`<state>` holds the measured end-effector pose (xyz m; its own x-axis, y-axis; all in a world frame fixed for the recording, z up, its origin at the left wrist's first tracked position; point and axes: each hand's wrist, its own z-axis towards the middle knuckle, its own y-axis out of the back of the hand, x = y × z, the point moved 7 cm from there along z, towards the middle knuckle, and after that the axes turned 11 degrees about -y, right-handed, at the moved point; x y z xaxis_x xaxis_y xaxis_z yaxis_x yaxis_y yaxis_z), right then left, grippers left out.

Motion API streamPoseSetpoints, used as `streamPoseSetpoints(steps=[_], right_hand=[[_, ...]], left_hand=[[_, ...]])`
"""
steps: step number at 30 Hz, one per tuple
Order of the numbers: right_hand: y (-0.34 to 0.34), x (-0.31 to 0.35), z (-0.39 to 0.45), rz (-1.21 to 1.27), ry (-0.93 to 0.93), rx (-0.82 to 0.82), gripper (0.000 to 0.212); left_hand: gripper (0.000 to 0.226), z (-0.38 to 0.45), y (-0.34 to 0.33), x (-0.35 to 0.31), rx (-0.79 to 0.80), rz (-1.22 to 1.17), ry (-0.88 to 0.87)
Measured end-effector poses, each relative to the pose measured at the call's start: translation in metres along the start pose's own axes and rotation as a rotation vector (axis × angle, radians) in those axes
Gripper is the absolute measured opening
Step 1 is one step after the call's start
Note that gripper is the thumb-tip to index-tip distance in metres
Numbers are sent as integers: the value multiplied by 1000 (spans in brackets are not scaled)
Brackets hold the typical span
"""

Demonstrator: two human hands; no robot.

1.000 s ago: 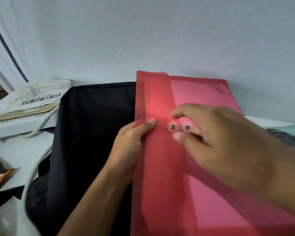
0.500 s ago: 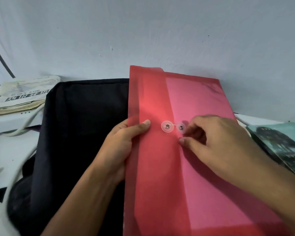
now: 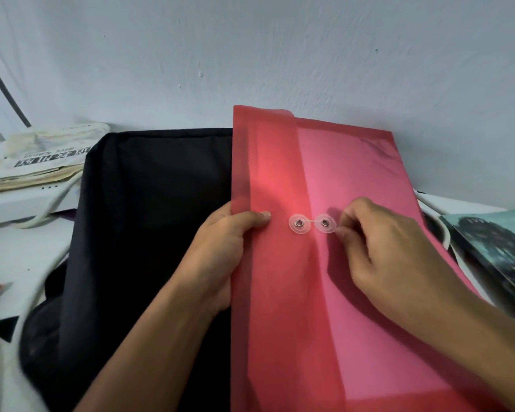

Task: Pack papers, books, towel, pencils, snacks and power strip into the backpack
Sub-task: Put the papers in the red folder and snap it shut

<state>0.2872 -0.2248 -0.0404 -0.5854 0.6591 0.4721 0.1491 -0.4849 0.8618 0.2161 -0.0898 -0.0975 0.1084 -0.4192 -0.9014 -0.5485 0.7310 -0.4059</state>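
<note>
Head view: our left hand [image 3: 220, 254] clamps the red folder [image 3: 354, 292] at its 9 o'clock edge, over the backpack [image 3: 137, 233]. Our right hand [image 3: 378, 251] pinches the string by the discs [image 3: 312, 223]. We judge it light, flexible, slippery; grip the edges.

body: two bare forearms | left hand [image 3: 220, 251] bare | right hand [image 3: 381, 251] bare | sleeves: none visible
</note>
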Motion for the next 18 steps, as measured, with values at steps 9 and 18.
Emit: streamPoseSetpoints(steps=[9, 18], right_hand=[[15, -9, -1, -30, -35, -52, 14], [18, 39, 2, -572, 647, -47, 20]], left_hand=[[17, 2, 0, 2, -6, 0, 2], [13, 3, 2, 2, 62, 24, 23]])
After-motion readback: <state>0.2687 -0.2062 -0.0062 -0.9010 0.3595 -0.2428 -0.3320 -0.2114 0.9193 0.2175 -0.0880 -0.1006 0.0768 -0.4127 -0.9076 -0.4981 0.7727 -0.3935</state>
